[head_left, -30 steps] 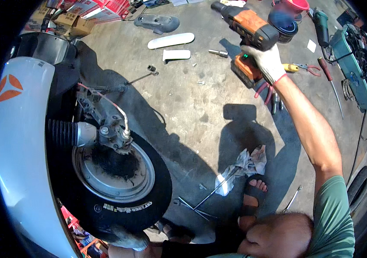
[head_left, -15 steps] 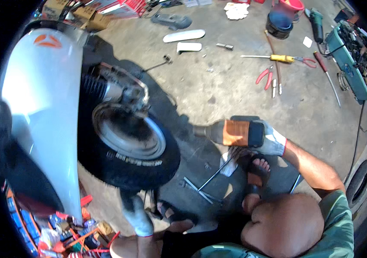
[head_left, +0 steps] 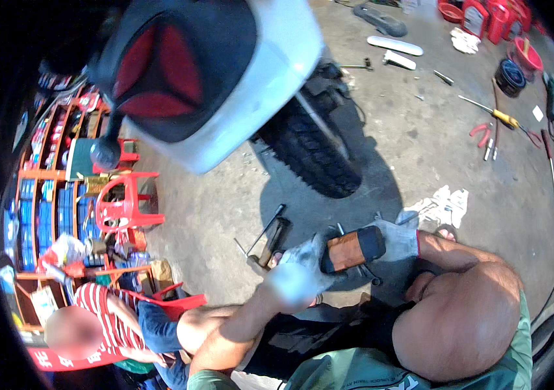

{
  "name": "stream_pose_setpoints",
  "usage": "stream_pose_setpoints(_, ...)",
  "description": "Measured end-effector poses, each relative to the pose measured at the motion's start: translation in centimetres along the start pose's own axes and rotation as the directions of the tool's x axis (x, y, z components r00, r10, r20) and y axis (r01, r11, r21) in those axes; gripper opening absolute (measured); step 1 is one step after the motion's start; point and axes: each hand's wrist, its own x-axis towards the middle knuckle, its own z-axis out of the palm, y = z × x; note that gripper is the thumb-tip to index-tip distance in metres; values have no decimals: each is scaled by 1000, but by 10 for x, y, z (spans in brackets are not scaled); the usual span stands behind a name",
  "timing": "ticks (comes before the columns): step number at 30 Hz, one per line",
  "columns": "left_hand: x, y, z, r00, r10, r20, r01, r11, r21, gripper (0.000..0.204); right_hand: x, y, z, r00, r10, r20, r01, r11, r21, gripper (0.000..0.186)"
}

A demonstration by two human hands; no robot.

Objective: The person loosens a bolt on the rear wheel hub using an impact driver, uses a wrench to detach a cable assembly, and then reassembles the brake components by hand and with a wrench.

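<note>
A dark plastic bottle (head_left: 349,250) with an orange-brown label lies tilted between my two hands, just above my lap. My right hand (head_left: 395,239), in a pale work glove, grips its base end. At the neck end, my gloved left hand (head_left: 299,263) has its fingers closed around the bottle, hiding the neck and cap. Ahead stands a white scooter (head_left: 277,71) with a dark front panel and red shapes on it. Its knobby tyre (head_left: 316,149) is the part nearest my hands. Below that, a T-handled wrench (head_left: 270,227) lies on the floor.
To the right lie red pliers (head_left: 481,133), a yellow-handled screwdriver (head_left: 504,118) and a white rag (head_left: 446,207). A red plastic chair (head_left: 130,203) stands at left before shelves of blue boxes (head_left: 46,218). Someone in a striped shirt (head_left: 91,298) sits at lower left.
My view has swung left. My left hand has come up from beside the wheel to the bottle's neck, and the bottle has moved in close to me, between both hands.
</note>
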Motion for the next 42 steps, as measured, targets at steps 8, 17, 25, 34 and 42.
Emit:
stream_pose_setpoints(8, -26, -130, 26, 836, -424, -348, 325, 894, -308, 68, -23, 14, -36, 910, 160, -383, -287, 910, -300, 43)
stream_pose_setpoints(17, -66, -344, 50, 379, -786, -489, 570, 614, -545, 67, -55, 60, 1, 791, 468, -394, -611, 642, -464, 35)
stream_pose_setpoints(25, -61, -418, 49, 297, -827, -477, 501, 560, -660, 73, -26, 134, 50, 900, 428, 88, -225, 626, -746, 46)
stream_pose_setpoints(34, -63, -377, 53, 476, -763, -436, 516, 644, -564, 76, -10, 162, 78, 766, 466, 443, 163, 527, -834, 27)
stream_pose_setpoints(42, -64, -373, 40, 459, -837, -298, 675, 547, -496, 94, -52, 162, 42, 966, 255, -49, -82, 118, -990, 19)
